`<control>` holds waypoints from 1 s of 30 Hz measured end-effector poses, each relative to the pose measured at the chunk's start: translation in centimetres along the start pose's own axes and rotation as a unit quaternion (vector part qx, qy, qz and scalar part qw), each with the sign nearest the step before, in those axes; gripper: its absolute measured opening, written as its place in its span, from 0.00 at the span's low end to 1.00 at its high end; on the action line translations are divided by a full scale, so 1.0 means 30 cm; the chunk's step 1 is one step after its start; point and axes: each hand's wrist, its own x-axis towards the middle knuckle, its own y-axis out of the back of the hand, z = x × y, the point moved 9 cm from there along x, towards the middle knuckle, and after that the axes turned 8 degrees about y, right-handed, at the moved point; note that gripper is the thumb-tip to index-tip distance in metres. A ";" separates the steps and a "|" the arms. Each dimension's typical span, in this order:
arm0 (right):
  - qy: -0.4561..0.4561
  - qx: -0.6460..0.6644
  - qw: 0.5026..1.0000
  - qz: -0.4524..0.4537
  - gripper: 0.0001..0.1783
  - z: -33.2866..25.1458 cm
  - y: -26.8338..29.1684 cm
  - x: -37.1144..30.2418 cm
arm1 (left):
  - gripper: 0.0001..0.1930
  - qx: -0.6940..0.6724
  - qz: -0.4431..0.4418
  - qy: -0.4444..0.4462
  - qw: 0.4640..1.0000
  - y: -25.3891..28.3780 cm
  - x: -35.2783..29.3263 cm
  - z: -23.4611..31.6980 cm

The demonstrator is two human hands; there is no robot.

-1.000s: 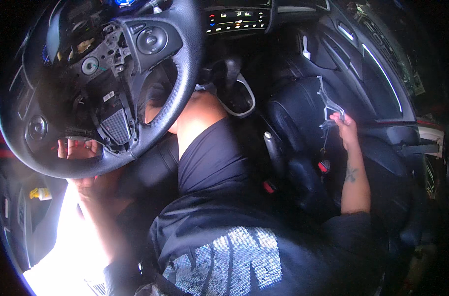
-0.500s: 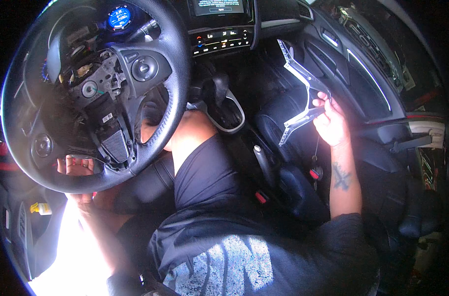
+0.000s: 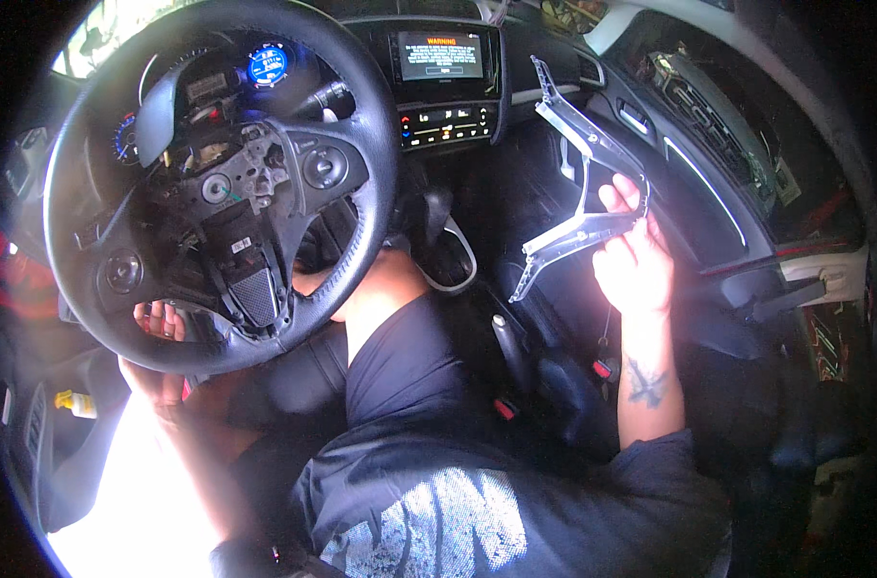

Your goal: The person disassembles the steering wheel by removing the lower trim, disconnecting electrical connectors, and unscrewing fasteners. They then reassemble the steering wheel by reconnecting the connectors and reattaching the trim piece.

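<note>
My right hand [image 3: 636, 252] pinches a forked silver-grey plastic trim piece [image 3: 585, 164] at its right side, over the passenger side. Its two angled arms, with holes near their ends, spread to the left. On the left, my left hand [image 3: 156, 352] is behind the lower-left rim of the black steering wheel [image 3: 369, 207]. Part of that hand is hidden by the rim; its fingers extend past it, apart and palm side showing. The wheel's centre is uncovered, with a metal hub [image 3: 217, 188], brackets and a green wire in view.
A lit display [image 3: 441, 58] and climate panel [image 3: 446, 125] sit in the dash. Between the seats are the gear lever [image 3: 437, 204] and handbrake [image 3: 503, 332]. A yellow-and-white bottle [image 3: 75, 404] is in the left door. Bright glare covers the lower left.
The view has shifted, showing more of the dash. My right hand has brought the trim piece slightly nearer and tilted it. My left hand stays by the lower-left rim.
</note>
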 end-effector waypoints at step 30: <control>0.168 -0.357 0.891 -0.226 0.11 0.120 -0.758 -0.219 | 0.30 -0.007 0.002 0.040 0.999 -0.161 0.049 -0.157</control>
